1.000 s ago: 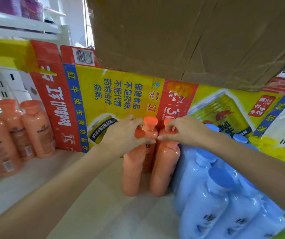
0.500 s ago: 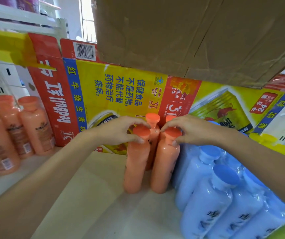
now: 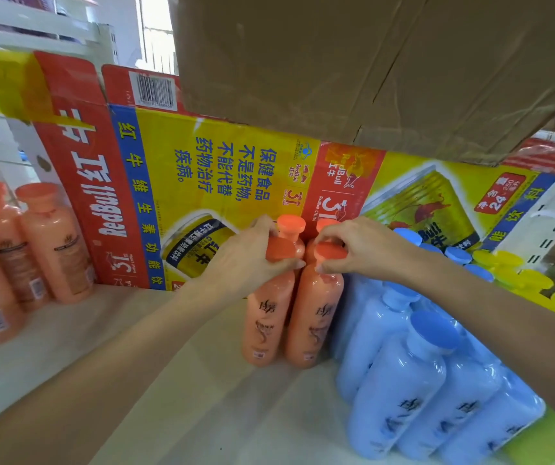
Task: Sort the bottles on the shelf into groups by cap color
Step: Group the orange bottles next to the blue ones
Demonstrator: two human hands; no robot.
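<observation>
Two orange bottles with orange caps stand side by side in the middle of the shelf. My left hand [image 3: 246, 260] grips the neck and cap of the left orange bottle [image 3: 266, 323]. My right hand [image 3: 360, 250] pinches the cap of the right orange bottle [image 3: 313, 323]. Two more orange-capped bottles [image 3: 291, 226] stand right behind them, partly hidden. Blue bottles with blue caps [image 3: 400, 374] crowd the right side, touching the orange pair. Yellow caps [image 3: 517, 273] show behind the blue ones.
Three orange bottles [image 3: 48, 243] stand at the far left. A flattened red and yellow Red Bull carton [image 3: 175, 176] lines the back. A brown cardboard box [image 3: 353, 62] hangs overhead. Bare shelf board [image 3: 142, 357] lies between the two orange groups.
The two front orange bottles have come a little forward and stand more upright. Both hands stay on their caps, with my left hand wrapped further around its bottle's neck.
</observation>
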